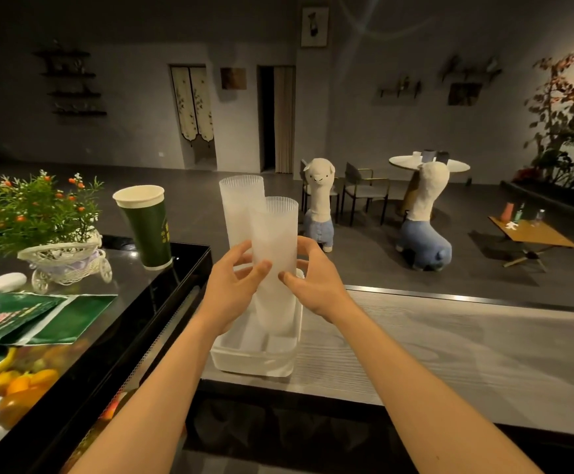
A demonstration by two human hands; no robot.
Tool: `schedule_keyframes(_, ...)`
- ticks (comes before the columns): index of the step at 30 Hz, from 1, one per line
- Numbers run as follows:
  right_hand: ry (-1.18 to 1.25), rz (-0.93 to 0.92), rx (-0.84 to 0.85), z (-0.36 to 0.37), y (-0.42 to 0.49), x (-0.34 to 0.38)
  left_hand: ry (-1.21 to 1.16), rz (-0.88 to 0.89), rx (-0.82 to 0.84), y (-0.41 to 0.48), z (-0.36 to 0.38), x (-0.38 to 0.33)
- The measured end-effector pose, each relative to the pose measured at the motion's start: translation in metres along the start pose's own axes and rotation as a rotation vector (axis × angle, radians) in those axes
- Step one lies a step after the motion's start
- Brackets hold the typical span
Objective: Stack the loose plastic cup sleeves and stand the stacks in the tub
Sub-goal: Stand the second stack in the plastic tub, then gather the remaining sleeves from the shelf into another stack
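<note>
1. Front stack of cup sleeves (273, 241): translucent, ribbed rim, upright, base down in white tub (254, 357), toward tub's far-right part.
2. L hand (230, 289): thumb on near face of front stack, fingers curled round its left side, gripping at mid-height.
3. R hand (316, 282): thumb on near face, fingers wrapped round right side of same stack, level w/ L hand.
4. Back stack of cup sleeves (239, 203): upright in tub just behind and left of front stack; whether they touch, can't tell. Its rim shows higher in the frame.
5. Tub sits at left end of grey desk (449, 336), by near edge.
6. Adjacent black counter (189, 268) to left: green paper cup (147, 227) near its far-right corner, white wicker plant basket (63, 258), green packets (39, 316).
</note>
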State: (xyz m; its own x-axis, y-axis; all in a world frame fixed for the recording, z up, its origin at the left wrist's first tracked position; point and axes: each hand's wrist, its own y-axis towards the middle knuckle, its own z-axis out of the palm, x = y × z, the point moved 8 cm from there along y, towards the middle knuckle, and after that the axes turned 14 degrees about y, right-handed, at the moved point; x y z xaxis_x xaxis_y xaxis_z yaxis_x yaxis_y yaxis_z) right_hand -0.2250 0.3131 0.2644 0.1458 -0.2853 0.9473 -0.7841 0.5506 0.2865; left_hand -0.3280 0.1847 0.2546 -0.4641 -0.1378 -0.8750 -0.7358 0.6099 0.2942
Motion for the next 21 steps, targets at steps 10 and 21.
schedule_keyframes(10, -0.183, 0.046, -0.145, -0.030, -0.043, 0.004, 0.232, -0.093, -0.149, -0.037, -0.015, -0.003)
schedule_keyframes(21, 0.308, 0.561, 0.624, -0.001, -0.200, -0.036, -0.032, -0.142, 1.110, -0.188, 0.066, -0.008)
